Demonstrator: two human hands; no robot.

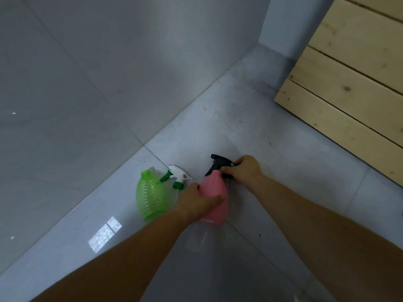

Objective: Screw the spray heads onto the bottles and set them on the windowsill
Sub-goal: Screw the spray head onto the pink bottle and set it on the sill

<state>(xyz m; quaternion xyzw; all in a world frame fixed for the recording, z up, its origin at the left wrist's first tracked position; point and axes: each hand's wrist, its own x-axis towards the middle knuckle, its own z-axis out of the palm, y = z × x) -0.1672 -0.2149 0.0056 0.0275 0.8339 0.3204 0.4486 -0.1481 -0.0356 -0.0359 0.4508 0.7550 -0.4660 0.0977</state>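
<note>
A pink bottle (214,192) is held over the grey tiled floor, my left hand (194,202) wrapped around its body. A black spray head (219,163) sits at the bottle's neck, and my right hand (243,170) grips the rear of that head. To the left, a ribbed green bottle (150,196) lies on the floor with its neck bare. Just beyond it lies a white and green spray head (177,175), loose on the tile. A clear bottle (202,236) lies faintly visible under my forearms.
A glossy grey tiled wall (87,83) rises on the left and meets the floor (272,171) along a diagonal line. A pale wooden slatted panel (349,83) stands at the upper right, next to a wall corner.
</note>
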